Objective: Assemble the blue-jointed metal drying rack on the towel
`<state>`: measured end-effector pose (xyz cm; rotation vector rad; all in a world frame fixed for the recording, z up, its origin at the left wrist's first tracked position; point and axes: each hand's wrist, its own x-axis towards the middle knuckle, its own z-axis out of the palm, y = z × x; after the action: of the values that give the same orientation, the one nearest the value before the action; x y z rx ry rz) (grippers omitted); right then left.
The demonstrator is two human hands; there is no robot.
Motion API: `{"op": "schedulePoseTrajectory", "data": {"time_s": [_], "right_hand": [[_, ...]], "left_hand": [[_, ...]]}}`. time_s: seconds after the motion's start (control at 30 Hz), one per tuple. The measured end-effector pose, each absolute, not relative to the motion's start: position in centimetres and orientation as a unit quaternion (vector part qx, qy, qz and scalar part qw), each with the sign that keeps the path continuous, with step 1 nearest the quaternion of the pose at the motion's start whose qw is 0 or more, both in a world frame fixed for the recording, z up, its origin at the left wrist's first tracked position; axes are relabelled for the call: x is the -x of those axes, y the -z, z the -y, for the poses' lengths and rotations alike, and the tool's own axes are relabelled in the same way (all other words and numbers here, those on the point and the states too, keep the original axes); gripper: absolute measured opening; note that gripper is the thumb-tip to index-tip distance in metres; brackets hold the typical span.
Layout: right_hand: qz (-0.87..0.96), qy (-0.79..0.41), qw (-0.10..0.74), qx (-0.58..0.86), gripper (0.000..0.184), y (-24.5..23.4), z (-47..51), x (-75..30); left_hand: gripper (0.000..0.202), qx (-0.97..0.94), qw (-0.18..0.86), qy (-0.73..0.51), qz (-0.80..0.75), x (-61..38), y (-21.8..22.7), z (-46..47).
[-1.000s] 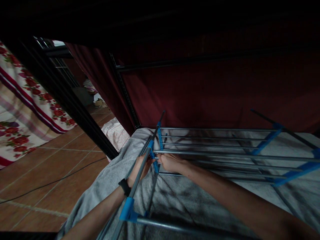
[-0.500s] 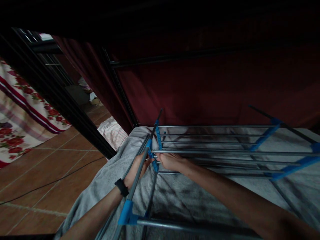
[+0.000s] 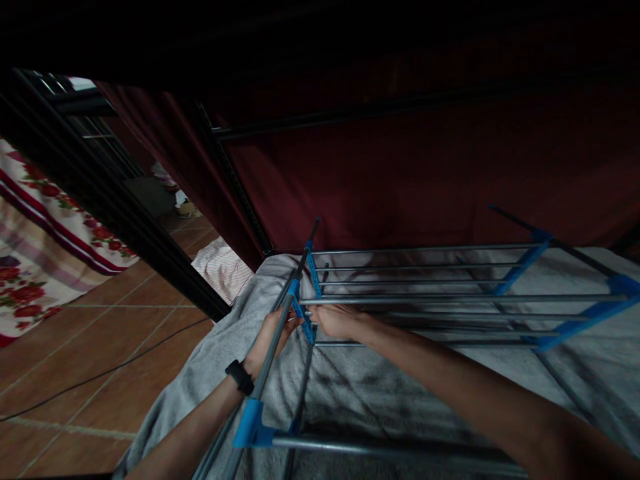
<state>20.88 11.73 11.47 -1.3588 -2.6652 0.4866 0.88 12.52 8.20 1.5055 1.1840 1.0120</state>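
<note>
In the head view, a clothes-rack-like frame of grey metal tubes and blue plastic joints [image 3: 425, 298] stands on a rumpled grey fleece blanket [image 3: 190, 387], before a dark red curtain [image 3: 400, 187]. The bare left hand [image 3: 277, 333], a black band [image 3: 240, 378] on its wrist, reaches behind a slanting tube to the outer side of a perforated blue plastic bracket [image 3: 309, 330]; its fingers are partly hidden, so whether they pinch anything I cannot tell. The right hand [image 3: 336, 321] is on the inner side, its fingers curled together around a tube's end just beside the bracket. Over the last second only the camera's aim has shifted slightly; both hands remain at that joint, so the tube's fit there seems unsettled.
</note>
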Motion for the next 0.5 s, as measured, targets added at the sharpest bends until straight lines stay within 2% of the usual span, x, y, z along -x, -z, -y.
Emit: {"op": "schedulePoseTrajectory", "data": {"time_s": [0.33, 0.5], "right_hand": [[0.873, -0.187, 0.073, 0.445, 0.038, -11.8, -11.55, -21.07], [0.871, -0.198, 0.075, 0.444, 0.034, -11.97, -11.52, -21.38]], "left_hand": [[0.017, -0.594, 0.482, -0.418, -0.49, -0.87, -8.1, -12.69], [0.025, -0.588, 0.508, -0.413, -0.475, -1.49, -8.13, -12.38]]}}
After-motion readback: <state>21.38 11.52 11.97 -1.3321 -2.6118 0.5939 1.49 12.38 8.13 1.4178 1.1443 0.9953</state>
